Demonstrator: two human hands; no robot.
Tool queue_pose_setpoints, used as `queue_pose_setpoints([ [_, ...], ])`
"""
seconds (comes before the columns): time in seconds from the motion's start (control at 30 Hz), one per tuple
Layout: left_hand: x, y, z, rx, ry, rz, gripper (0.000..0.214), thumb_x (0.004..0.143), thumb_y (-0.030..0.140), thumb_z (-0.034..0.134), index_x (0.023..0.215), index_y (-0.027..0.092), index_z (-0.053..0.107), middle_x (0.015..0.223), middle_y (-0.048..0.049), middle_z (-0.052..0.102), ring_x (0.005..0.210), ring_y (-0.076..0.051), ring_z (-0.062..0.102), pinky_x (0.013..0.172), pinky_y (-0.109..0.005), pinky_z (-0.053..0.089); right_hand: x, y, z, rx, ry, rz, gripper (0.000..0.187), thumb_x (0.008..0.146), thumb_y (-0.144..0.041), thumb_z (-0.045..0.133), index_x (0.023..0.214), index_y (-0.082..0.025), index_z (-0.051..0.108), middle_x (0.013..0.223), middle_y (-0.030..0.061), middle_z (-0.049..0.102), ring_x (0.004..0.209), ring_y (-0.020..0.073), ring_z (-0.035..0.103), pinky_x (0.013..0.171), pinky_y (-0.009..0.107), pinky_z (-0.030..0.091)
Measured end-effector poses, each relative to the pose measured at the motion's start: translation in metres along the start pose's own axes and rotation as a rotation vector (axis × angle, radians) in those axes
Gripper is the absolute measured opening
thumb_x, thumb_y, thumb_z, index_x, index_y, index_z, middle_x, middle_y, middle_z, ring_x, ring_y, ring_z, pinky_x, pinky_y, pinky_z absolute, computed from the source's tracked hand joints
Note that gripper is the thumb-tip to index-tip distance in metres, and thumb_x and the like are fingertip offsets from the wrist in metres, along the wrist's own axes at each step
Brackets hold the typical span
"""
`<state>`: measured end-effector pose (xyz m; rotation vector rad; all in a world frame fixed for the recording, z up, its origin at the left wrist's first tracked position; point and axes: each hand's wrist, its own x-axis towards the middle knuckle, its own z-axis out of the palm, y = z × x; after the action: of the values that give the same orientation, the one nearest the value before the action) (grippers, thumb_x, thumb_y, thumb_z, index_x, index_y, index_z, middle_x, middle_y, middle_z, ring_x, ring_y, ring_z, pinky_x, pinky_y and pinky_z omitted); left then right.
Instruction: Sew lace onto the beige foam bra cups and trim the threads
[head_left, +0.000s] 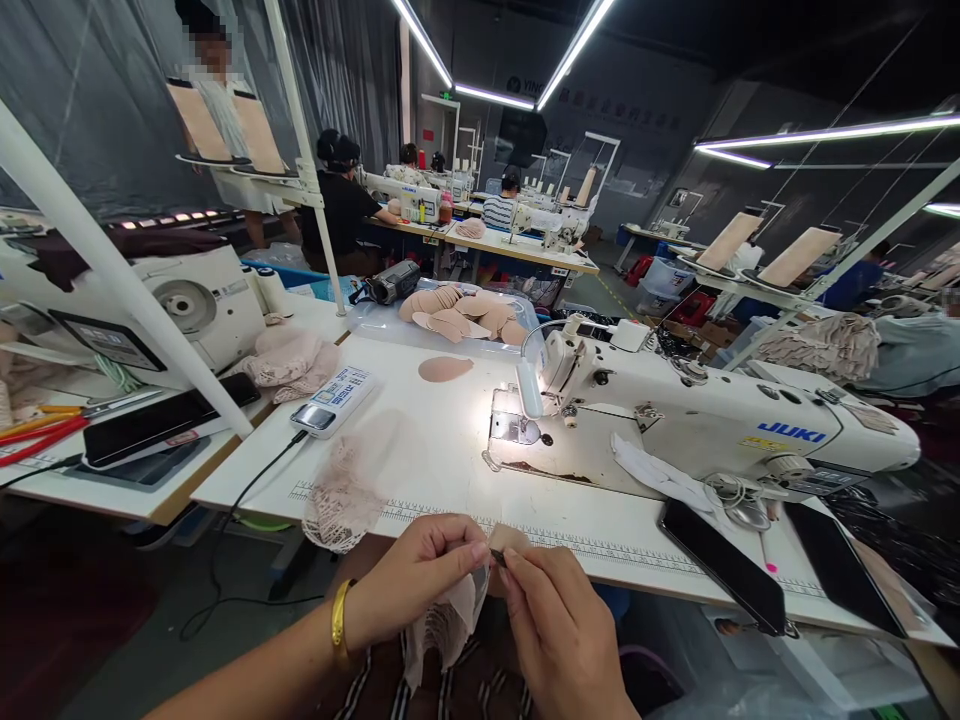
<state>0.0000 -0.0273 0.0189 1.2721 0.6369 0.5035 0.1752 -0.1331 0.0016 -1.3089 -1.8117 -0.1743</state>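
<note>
At the front edge of the sewing table, my left hand is closed, thumb and fingers pinching a piece of thin beige fabric that hangs down over my lap. My right hand is close beside it, its thumb and forefinger pressed together at the fabric's edge on a small dark thing, too small to name. Between the hands a flap of beige cloth sticks up. To the left, a piece of beige lace droops over the table edge.
A white JUKI sewing machine with its lamp lit stands right of centre. Beige cut pads fill a clear plastic bin behind. Two dark phones lie at right; a cabled white device lies left. Other people sit farther back.
</note>
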Motion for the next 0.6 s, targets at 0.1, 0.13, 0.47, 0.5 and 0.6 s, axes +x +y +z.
queue_pose_setpoints([
  [0.1, 0.0, 0.001, 0.0, 0.008, -0.004, 0.016, 0.044, 0.088, 0.058, 0.071, 0.078, 0.016, 0.065, 0.074, 0.0002, 0.056, 0.071, -0.015, 0.045, 0.065, -0.024, 0.038, 0.002, 0.001, -0.006, 0.065, -0.032, 0.099, 0.031, 0.099, -0.009, 0.059, 0.127, -0.023, 0.062, 0.106, 0.0095, 0.069, 0.088, 0.021, 0.066, 0.076, 0.033, 0.057],
  [0.13, 0.0, 0.001, -0.001, 0.021, -0.011, 0.023, 0.044, 0.088, 0.059, 0.071, 0.078, 0.016, 0.066, 0.074, -0.0002, 0.057, 0.072, -0.015, 0.046, 0.067, -0.025, 0.038, 0.003, 0.002, -0.008, 0.095, -0.049, 0.165, 0.03, 0.101, -0.014, 0.059, 0.129, -0.024, 0.061, 0.106, 0.0088, 0.069, 0.09, 0.0211, 0.067, 0.077, 0.032, 0.057],
  [0.47, 0.0, -0.006, -0.006, -0.098, -0.094, -0.061, 0.046, 0.079, 0.059, 0.078, 0.072, 0.015, 0.065, 0.063, 0.0049, 0.045, 0.061, -0.011, 0.031, 0.06, -0.024, 0.023, 0.026, 0.034, -0.011, 0.233, -0.436, 0.382, 0.033, 0.105, -0.036, 0.048, 0.074, -0.023, 0.048, 0.072, -0.0006, 0.055, 0.067, 0.0173, 0.051, 0.062, 0.028, 0.037],
  [0.5, 0.001, -0.007, -0.007, -0.108, -0.085, -0.06, 0.046, 0.079, 0.058, 0.079, 0.071, 0.015, 0.065, 0.063, 0.0046, 0.045, 0.062, -0.011, 0.031, 0.06, -0.024, 0.023, 0.028, 0.035, -0.01, 0.218, -0.439, 0.383, 0.033, 0.104, -0.035, 0.048, 0.074, -0.023, 0.047, 0.072, -0.0008, 0.054, 0.067, 0.0173, 0.051, 0.063, 0.029, 0.036],
  [0.6, 0.003, -0.006, -0.009, -0.116, -0.049, -0.036, 0.046, 0.078, 0.058, 0.08, 0.071, 0.015, 0.065, 0.064, 0.0032, 0.049, 0.061, -0.011, 0.034, 0.059, -0.024, 0.025, 0.034, 0.032, -0.009, 0.291, -0.508, 0.419, 0.037, 0.105, -0.039, 0.049, 0.072, -0.023, 0.045, 0.07, -0.0021, 0.052, 0.066, 0.0164, 0.049, 0.062, 0.028, 0.036],
])
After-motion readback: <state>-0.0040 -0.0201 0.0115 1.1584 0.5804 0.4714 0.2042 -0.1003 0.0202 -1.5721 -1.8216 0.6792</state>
